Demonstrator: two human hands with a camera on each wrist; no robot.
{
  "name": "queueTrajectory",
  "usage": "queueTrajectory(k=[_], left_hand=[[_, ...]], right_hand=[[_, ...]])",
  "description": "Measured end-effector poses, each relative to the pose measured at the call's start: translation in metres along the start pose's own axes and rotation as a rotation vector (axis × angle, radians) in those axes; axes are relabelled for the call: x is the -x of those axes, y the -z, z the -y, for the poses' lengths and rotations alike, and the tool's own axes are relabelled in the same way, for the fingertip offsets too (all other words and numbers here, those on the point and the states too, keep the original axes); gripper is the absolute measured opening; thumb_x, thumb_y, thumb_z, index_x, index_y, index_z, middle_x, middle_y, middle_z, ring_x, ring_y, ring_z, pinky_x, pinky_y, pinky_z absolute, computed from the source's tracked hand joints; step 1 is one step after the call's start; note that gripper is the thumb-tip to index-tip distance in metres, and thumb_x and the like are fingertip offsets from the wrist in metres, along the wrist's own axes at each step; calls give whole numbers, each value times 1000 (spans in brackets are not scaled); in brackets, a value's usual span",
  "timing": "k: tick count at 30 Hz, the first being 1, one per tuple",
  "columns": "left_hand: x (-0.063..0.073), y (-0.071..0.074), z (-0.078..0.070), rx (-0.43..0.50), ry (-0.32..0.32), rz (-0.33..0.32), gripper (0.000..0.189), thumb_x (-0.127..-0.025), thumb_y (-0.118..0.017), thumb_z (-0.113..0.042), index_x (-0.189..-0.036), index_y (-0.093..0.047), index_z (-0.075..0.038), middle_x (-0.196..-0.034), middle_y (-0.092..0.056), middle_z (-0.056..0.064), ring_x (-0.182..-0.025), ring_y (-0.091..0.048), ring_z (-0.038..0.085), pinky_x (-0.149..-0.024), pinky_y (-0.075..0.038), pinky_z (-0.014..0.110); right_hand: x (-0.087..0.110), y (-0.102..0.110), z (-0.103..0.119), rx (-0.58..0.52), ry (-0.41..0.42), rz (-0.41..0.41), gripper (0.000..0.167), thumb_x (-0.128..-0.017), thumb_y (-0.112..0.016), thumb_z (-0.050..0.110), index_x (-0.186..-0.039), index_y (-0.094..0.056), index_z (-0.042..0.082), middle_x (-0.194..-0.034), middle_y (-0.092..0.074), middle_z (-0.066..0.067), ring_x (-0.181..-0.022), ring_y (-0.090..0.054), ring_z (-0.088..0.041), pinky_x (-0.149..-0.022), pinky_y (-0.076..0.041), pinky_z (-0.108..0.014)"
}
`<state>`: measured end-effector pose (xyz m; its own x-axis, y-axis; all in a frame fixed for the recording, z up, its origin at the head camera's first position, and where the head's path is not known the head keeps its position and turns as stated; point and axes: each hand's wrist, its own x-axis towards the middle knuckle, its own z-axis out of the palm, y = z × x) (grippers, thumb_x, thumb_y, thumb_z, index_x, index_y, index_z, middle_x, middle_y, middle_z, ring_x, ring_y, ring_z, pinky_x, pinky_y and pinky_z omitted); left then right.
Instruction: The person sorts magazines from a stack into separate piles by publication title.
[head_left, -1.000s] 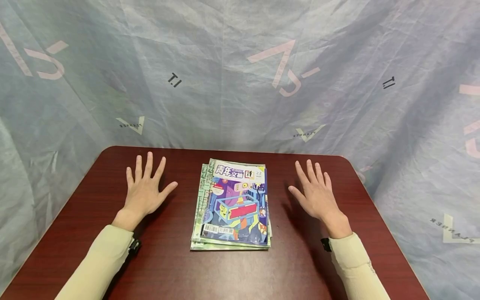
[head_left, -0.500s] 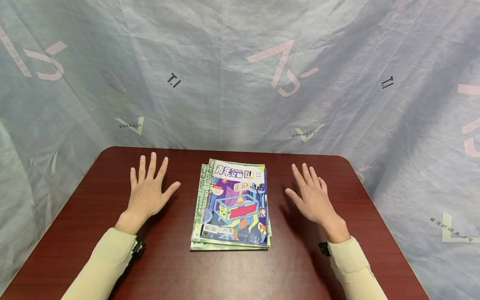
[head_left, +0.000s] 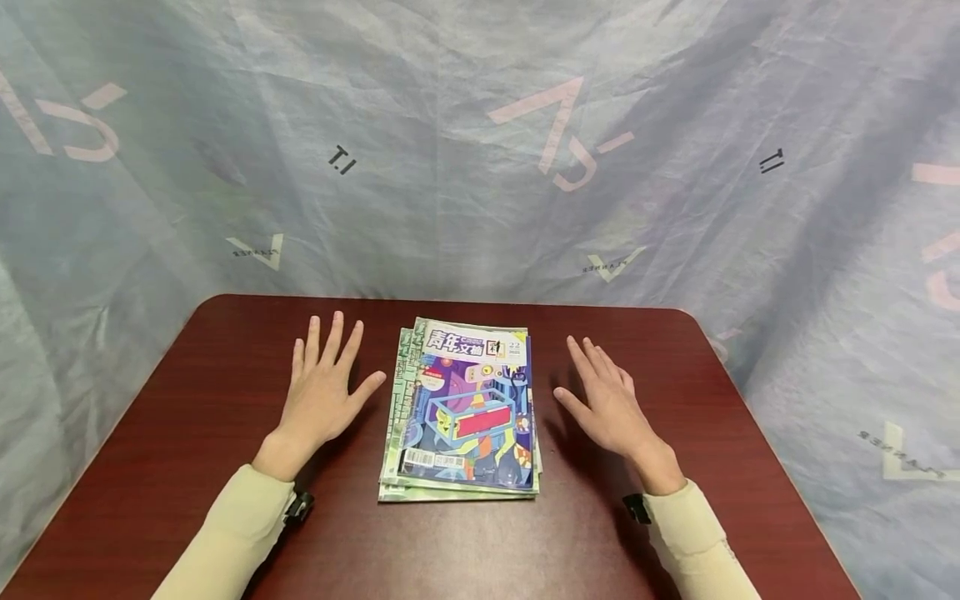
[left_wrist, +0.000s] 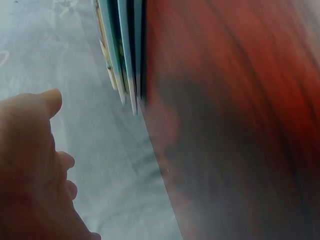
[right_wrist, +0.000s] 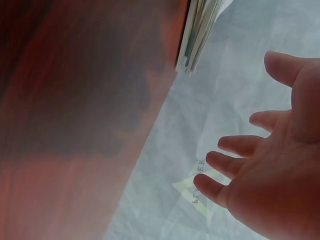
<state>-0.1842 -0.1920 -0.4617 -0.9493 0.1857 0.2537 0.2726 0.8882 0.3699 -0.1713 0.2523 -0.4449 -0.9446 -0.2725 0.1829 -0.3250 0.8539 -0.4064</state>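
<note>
A stack of several magazines (head_left: 472,417) lies on the table, the top one with a purple and blue illustrated cover and the lower ones green-edged and slightly askew. To its left hovers the left hand (head_left: 321,396), fingers spread and thumb toward the stack, touching nothing. The right hand (head_left: 611,408) is held on the other side with its fingers extended, also apart from the magazines. In the left wrist view the stack's edges (left_wrist: 122,55) show beyond the thumb. The right wrist view shows the stack's other side (right_wrist: 196,37) and the palm with straight fingers.
The dark red-brown wooden table (head_left: 465,550) has rounded far corners. A grey fabric sheet (head_left: 420,208) with printed letters hangs behind and around it. Both forearms wear pale sleeves, with a dark strap device (head_left: 298,507) at the left wrist.
Both hands have moved inward toward the magazines, the left hand to the right and the right hand to the left. The stack stays in place.
</note>
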Motion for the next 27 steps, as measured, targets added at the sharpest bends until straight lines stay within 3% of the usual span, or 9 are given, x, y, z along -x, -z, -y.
queueTrajectory(k=[5, 11, 17, 22, 27], left_hand=[[3, -4, -12, 3, -20, 22, 89, -111, -63, -51, -178, -22, -9, -186, -2, 17, -170, 14, 42, -134, 2, 69], [6, -11, -27, 7, -64, 36, 87, -110, -67, -46, -176, -27, -3, -185, -10, 19, -171, 2, 44, -135, -3, 68], [4, -21, -37, 31, -102, 33, 82, -109, -69, -44, -170, -38, 2, -182, -24, 21, -170, -10, 44, -134, -10, 68], [2, -30, -42, 50, -112, 37, 80, -109, -70, -44, -169, -42, 2, -180, -28, 20, -170, -14, 42, -135, -13, 67], [3, -36, -48, 98, -116, 31, 80, -108, -72, -40, -168, -42, 2, -176, -37, 22, -169, -21, 43, -134, -17, 67]], right_hand=[[0, -8, 7, -48, 16, -1, 83, -110, -69, 34, -177, -27, 7, -178, -31, -26, -161, -33, -52, -120, -27, -78], [1, -16, 11, -123, 11, 35, 83, -109, -72, 30, -176, -29, 5, -173, -41, -27, -156, -40, -52, -120, -33, -79], [4, -19, 13, -227, -24, 71, 84, -109, -74, 23, -176, -27, 4, -161, -50, -31, -146, -52, -49, -117, -45, -69], [6, -22, 14, -287, -46, 88, 85, -107, -76, 17, -176, -28, 5, -147, -59, -29, -127, -64, -44, -106, -54, -60], [5, -25, 18, -327, -64, 109, 84, -106, -77, 16, -175, -31, 5, -144, -61, -26, -116, -67, -36, -93, -58, -48]])
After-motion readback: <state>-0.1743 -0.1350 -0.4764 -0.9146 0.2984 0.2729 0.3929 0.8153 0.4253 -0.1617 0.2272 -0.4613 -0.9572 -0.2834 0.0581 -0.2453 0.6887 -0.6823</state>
